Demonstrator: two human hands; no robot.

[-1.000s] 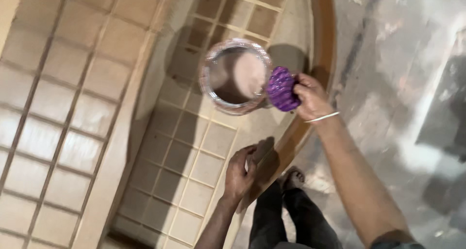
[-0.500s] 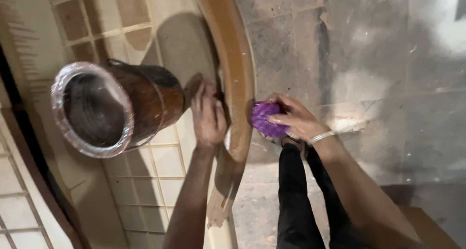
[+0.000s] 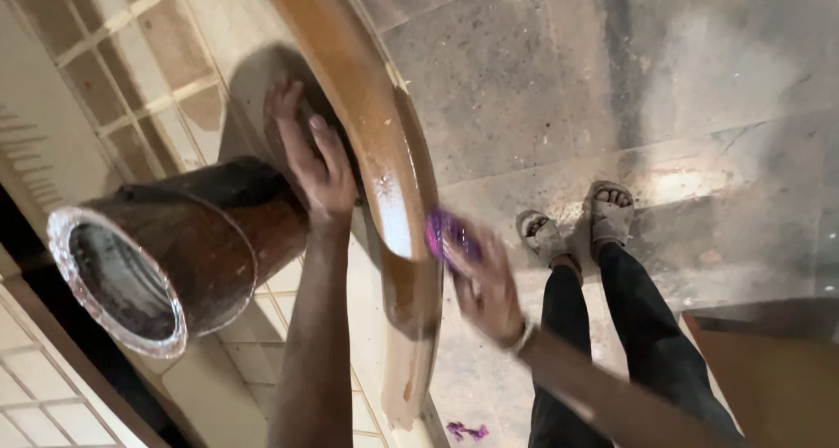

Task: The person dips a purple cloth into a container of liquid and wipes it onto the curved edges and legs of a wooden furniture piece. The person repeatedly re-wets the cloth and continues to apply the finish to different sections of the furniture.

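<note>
Left hand (image 3: 308, 164) at upper centre-left of the frame, laid flat with fingers spread against the tiled ledge (image 3: 188, 59), just beside the curved brown rim (image 3: 384, 164); released, gripping nothing. Heel of that hand close against the dark brown cylindrical vessel (image 3: 188, 243), contact itself hard to tell. Vessel lying on its side at left of centre, open mouth turned toward the lower left, mouth edged with a shiny metal ring (image 3: 65, 238), inside dark.

Right hand (image 3: 481, 282) at centre of the frame, blurred, fingers curled around a purple scrubber (image 3: 444, 231). Scrubber pressed against the right-hand edge of the curved brown rim, around the middle of its sweep. Thin bangle (image 3: 523, 339) on that wrist.

Curved brown rim running from top centre down to bottom centre, glossy and wet-looking, with a pale highlight near the scrubber. Beige tiles in a grid at upper left and lower left.

Grey stone floor (image 3: 559, 81) filling the upper right, streaked and speckled. 2 feet in pale sandals (image 3: 577, 225) right of centre, dark trouser legs (image 3: 612, 326) below them. Small purple scrap (image 3: 466, 430) on the floor at bottom centre. Brown board corner (image 3: 769, 378) at lower right.
</note>
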